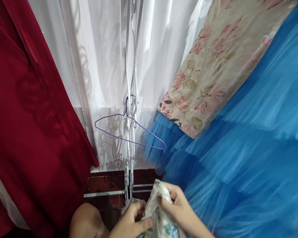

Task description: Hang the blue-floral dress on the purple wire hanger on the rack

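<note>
Low in the view, a light cloth garment (161, 213) with a green, blue and yellow print is held bunched between both hands. My left hand (136, 219) closes on its left side, thumb lying over the fabric. Higher up, my right hand (175, 201) pinches the cloth near its top edge. The garment's lower part runs out of the frame, so its kind cannot be made out. Above and apart from the hands, a purple wire hanger (130, 140) with nothing on it hangs from a white metal rack (129, 76).
A long red garment (39, 115) hangs at the left. On the right hang a beige floral garment (208, 69) and a blue tiered tulle dress (253, 158). White curtains (101, 59) cover the back, above a dark red tiled floor (104, 183). A bare knee (86, 218) shows at the lower left.
</note>
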`<state>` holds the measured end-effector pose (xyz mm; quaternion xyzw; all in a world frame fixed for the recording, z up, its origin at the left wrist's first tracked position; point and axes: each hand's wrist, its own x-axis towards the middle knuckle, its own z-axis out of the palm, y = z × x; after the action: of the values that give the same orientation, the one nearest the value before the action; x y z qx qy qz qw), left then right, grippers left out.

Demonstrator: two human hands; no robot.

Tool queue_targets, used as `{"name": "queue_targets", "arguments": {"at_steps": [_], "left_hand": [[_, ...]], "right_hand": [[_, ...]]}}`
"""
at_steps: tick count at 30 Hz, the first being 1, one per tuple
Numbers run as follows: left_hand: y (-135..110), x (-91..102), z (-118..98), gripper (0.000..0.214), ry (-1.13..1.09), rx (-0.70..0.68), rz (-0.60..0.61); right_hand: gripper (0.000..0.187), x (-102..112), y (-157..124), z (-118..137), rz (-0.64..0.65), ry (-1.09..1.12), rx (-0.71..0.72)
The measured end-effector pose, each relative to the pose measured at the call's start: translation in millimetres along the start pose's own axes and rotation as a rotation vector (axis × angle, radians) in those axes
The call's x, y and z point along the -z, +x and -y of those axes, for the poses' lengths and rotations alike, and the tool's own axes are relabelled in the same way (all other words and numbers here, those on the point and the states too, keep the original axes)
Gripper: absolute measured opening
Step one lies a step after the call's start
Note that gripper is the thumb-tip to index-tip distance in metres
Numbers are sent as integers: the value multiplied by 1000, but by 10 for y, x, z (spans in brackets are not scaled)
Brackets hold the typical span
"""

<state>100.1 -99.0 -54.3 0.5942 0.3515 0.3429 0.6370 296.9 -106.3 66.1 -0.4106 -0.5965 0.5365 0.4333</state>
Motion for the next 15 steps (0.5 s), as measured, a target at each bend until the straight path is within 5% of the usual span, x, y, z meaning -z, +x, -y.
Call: {"name": "queue_targets", "arguments": {"at_steps": [4,8,12,15], "left_hand": [[-1,277,-68,58,340,93,-275],[80,460,-686,39,384,-148,-307],[131,535,-1272,34,328,-321,-436],[90,647,-1467,30,366,-354,-489]], "right_hand": [[27,626,332,551,-171,-171,197],[37,994,1051,981,-264,-212,491],[31,922,1794,1136,-216,-57,510],[27,701,2076,1130,-68,-39,349]]}}
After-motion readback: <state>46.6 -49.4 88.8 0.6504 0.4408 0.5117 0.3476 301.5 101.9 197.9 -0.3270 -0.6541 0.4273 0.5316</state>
